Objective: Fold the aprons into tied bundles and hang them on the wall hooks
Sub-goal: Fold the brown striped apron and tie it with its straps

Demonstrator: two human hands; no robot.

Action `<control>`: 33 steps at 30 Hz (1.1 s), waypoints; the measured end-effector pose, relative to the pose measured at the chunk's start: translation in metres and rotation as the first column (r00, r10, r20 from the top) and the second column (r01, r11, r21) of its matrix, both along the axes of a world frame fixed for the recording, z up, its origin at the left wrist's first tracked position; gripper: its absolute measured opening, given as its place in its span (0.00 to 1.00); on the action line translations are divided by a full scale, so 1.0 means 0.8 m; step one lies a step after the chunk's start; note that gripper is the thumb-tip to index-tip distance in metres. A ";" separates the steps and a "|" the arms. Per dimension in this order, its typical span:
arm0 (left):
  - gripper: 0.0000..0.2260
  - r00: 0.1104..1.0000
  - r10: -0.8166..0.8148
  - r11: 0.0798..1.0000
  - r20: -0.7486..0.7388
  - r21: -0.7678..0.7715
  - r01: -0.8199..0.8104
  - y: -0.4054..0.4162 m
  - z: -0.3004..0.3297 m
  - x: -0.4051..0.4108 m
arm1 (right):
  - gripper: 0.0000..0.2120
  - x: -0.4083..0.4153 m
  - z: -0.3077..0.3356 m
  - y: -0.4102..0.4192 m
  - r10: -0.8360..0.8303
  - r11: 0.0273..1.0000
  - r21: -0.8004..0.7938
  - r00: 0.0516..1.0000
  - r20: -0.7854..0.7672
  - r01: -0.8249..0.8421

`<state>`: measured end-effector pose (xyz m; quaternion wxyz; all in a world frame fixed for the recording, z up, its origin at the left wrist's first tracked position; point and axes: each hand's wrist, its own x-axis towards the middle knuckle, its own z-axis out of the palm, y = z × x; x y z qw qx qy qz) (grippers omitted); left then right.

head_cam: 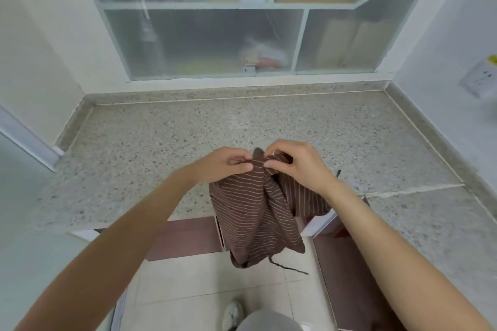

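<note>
the brown apron of thin cloth with pale pinstripes [255, 212] hangs in the air over the front edge of the speckled grey stone counter [188, 126], its lower part drooping toward the pale tiled floor [204, 287]. both hands meet at its top edge: the left hand [223, 166] pinches the bunched cloth between thumb and curled fingers, and the right hand [293, 166] pinches the cloth just beside it, fingertips nearly touching the left's. holding it up by one gathered edge probably lets the rest fall straight, so the person can find corners or align an edge before folding. a thin dark tie string [287, 267] dangles loose from the bottom, and will likely be needed to bind the bundle. the folding looks barely begun; no wall hooks are in view. behind the counter stands a frosted-glass cabinet [215, 40].
</note>
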<state>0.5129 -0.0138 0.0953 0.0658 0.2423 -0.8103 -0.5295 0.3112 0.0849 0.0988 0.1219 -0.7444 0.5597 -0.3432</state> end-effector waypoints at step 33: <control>0.07 0.991 -0.028 0.983 0.130 -0.175 0.051 0.052 -0.022 0.004 | 0.19 -0.040 0.018 0.077 0.121 0.825 0.549 0.909 -0.398 0.131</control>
